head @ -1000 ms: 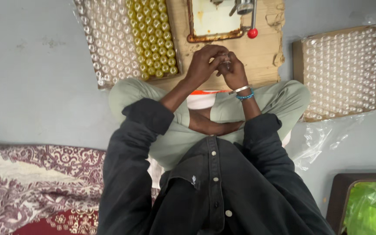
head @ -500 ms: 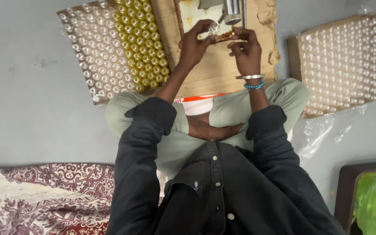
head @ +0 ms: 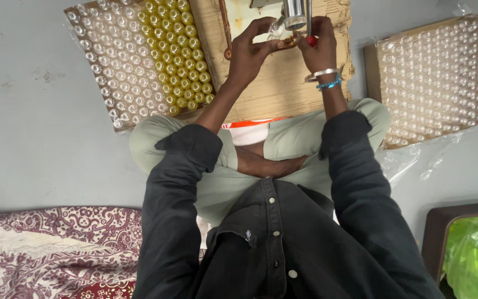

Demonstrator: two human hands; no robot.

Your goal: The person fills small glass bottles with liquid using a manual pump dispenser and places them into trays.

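I sit cross-legged on a grey floor, both arms stretched forward over a sheet of brown cardboard (head: 275,91). My left hand (head: 250,52) holds a small clear glass bottle (head: 276,26) up under the metal cylinder of a small press machine (head: 294,14). My right hand (head: 319,47), with a silver bangle and blue bead bracelet at the wrist, grips the machine's lever by its red knob (head: 311,40). The machine's top is cut off by the frame edge.
A tray (head: 139,61) to the left holds several clear empty bottles and several yellow-filled ones. Another tray of clear bottles (head: 430,77) in plastic wrap lies at right. A patterned maroon cloth (head: 56,249) sits lower left, a green bag in a dark box (head: 474,254) lower right.
Both hands moved from in front of my lap forward to the machine. The left brought the bottle under the cylinder and the right took the red-knobbed lever.
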